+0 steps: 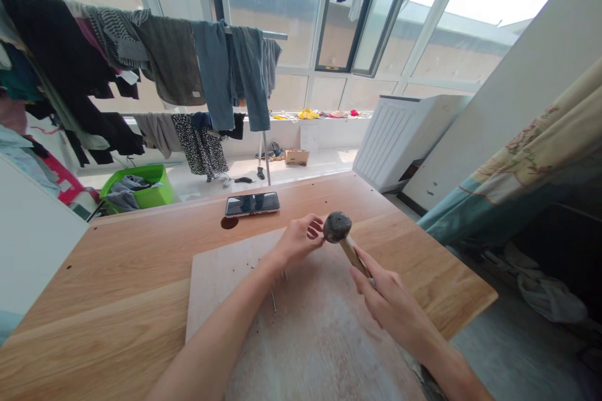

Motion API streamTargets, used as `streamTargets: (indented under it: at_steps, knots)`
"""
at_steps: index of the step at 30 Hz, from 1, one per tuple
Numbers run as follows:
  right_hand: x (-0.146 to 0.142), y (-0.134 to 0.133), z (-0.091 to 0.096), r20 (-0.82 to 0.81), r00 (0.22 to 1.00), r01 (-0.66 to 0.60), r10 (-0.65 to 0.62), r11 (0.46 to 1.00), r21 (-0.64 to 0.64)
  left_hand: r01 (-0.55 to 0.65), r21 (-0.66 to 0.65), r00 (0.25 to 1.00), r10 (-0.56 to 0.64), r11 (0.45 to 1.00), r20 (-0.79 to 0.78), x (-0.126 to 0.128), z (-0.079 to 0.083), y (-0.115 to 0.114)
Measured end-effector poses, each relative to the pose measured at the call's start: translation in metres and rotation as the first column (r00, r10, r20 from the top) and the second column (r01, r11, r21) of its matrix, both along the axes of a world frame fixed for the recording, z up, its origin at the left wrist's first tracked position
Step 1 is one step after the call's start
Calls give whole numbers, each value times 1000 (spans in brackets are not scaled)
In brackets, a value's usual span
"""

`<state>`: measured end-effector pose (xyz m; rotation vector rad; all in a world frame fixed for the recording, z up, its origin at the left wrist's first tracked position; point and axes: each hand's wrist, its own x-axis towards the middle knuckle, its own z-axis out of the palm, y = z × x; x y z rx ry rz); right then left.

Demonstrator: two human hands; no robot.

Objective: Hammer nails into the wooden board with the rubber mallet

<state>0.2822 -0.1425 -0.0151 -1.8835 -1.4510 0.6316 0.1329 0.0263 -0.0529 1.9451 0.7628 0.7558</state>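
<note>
My right hand (383, 291) is wrapped round the wooden handle of a hammer (337, 227) with a dark, worn head. The head is raised above the far part of a pale wooden board (310, 344). Just left of it, my left hand (301, 238) has its fingers curled in a pinch over the board. Their tips lie close to the hammer head, and whatever they hold is too small or hidden to make out. A nail (274, 302) lies on the board beside my left forearm, which partly covers others. Several small dark holes mark the board's left side.
The board rests on a wooden table (136, 288). A phone (253, 203) lies near its far edge, beside a round dark hole (229, 223). Beyond stand a drying rack with clothes (172, 53), a green tub (160, 191) and a white ribbed appliance (390, 138). A curtain (512, 163) hangs right.
</note>
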Motion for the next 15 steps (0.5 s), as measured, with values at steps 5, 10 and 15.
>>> streamTargets:
  at_steps: [5, 10, 15]
  knots:
    - [9, -21, -8, -69, 996, 53, -62, 991, -121, 113, 249, 849, 36, 962, -527, -36, 46, -15]
    - [18, -37, -20, -20, 993, 113, -117, 985, -132, 277, 293, 590, 79, 915, -803, -56, 65, -50]
    - [18, -36, -27, 34, 994, 111, -107, 983, -149, 345, 292, 556, 57, 892, -829, -47, 60, -65]
